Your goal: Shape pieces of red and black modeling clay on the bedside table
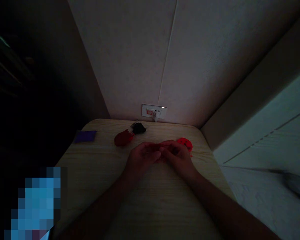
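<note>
My left hand [142, 156] and my right hand [176, 155] meet low over the wooden tabletop. The fingers of both are curled closed, thumbs and fingertips together, around a small dark red piece [157, 146]. Its shape and material are mostly hidden by the fingers and the dim light. Just beyond my right hand lies a bright red rounded thing with dark spots [185, 144], partly covered by that hand. Past my left hand rests a dark red packet or lump [123, 138] with a jagged right end. Touching or close behind it is a black lump [139, 128].
A flat purple packet [85, 136] lies at the table's [150, 200] far left corner. On the wall behind is a socket [154, 111] with a plug in it. A pale cabinet-like panel [270, 133] stands at the right. A pixelated blue patch covers the lower left.
</note>
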